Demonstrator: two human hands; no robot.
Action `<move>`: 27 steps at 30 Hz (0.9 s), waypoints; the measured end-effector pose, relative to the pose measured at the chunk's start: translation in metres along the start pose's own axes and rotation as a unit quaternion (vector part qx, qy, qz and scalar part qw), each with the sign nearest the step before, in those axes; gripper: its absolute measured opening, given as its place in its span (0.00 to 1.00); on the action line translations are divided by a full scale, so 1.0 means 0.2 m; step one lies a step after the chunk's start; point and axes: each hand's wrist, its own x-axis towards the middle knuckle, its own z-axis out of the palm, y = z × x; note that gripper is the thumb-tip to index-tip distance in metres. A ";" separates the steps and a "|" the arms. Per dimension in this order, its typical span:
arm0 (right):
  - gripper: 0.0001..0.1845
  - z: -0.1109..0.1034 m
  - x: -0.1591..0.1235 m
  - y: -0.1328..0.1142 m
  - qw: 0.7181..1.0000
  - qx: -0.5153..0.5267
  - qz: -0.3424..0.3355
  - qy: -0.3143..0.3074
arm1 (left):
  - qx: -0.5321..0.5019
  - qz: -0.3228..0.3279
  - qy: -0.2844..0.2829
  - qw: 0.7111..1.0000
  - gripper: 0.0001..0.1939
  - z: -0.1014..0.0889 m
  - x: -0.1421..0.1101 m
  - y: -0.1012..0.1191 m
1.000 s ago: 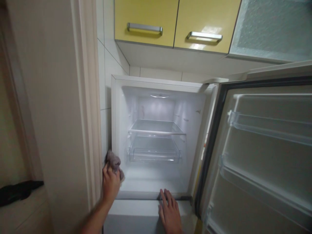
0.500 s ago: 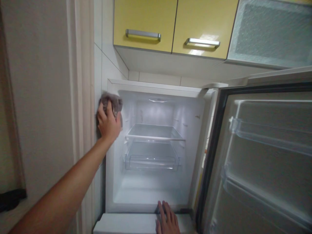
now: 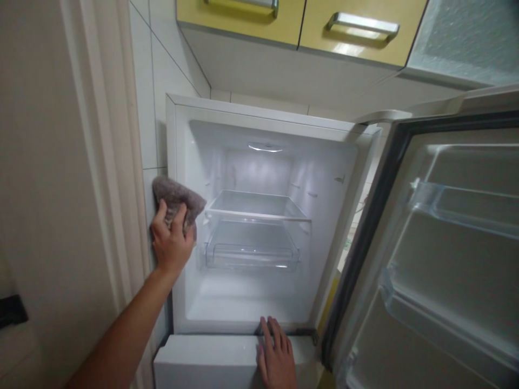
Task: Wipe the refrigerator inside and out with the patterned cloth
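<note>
A grey-brown cleaning cloth is bunched against the left front edge of an open fridge. My left hand grips this cloth, fingers bent over it, at about the height of the glass shelf. My right hand rests with fingers stretched out on top of the white lower door, fingertips near the fridge's bottom front edge. Inside the lit fridge, a clear drawer sits below the shelf.
The fridge door stands wide to the right, with clear door racks on it. Yellow cupboards hang above. A door frame and a tiled wall are close on the left.
My left hand has slid the cloth down along the fridge's left edge. My right hand stays on the lower door. The view has tilted and shifted downward.
</note>
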 end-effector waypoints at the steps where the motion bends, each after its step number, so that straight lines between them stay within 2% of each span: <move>1: 0.47 -0.01 0.00 0.00 1.000 0.011 0.003 -0.004 | 0.014 -0.025 -0.026 0.999 0.26 0.00 -0.19 -0.04; 4: 0.44 -0.02 -0.01 0.00 0.999 0.032 0.016 -0.015 | 0.079 -0.113 -0.133 0.981 0.20 -0.06 -0.74 -0.11; 6: 0.41 -0.03 -0.01 -0.01 0.999 0.040 0.024 -0.025 | 0.092 -0.126 -0.173 0.973 0.17 -0.14 -1.03 -0.12; 8: 0.39 -0.05 0.00 -0.02 0.998 0.043 0.034 -0.037 | 0.100 -0.121 -0.208 0.965 0.18 -0.23 -1.24 -0.12; 10: 0.37 -0.07 0.02 -0.02 0.996 0.044 0.048 -0.056 | 0.119 -0.103 -0.253 0.954 0.21 -0.31 -1.37 -0.13; 13: 0.37 -0.10 0.03 -0.03 0.993 0.052 0.063 -0.085 | 0.152 -0.074 -0.333 0.928 0.25 -0.38 -1.40 -0.17; 16: 0.37 -0.13 -0.02 -0.03 0.989 0.065 0.075 -0.108 | 0.152 -0.044 -0.401 0.902 0.25 -0.42 -1.30 -0.19; 19: 0.36 -0.12 -0.14 -0.02 0.990 0.067 0.056 -0.108 | 0.154 -0.040 -0.429 0.889 0.24 -0.42 -1.21 -0.13; 23: 0.46 -0.11 -0.27 -0.01 0.995 0.054 0.003 -0.084 | 0.042 -0.085 -0.467 0.879 0.26 -0.33 -1.24 0.03; 27: 0.49 -0.13 -0.28 -0.02 0.993 0.047 0.009 -0.104 | -0.043 -0.136 -0.471 0.871 0.26 -0.20 -1.30 0.13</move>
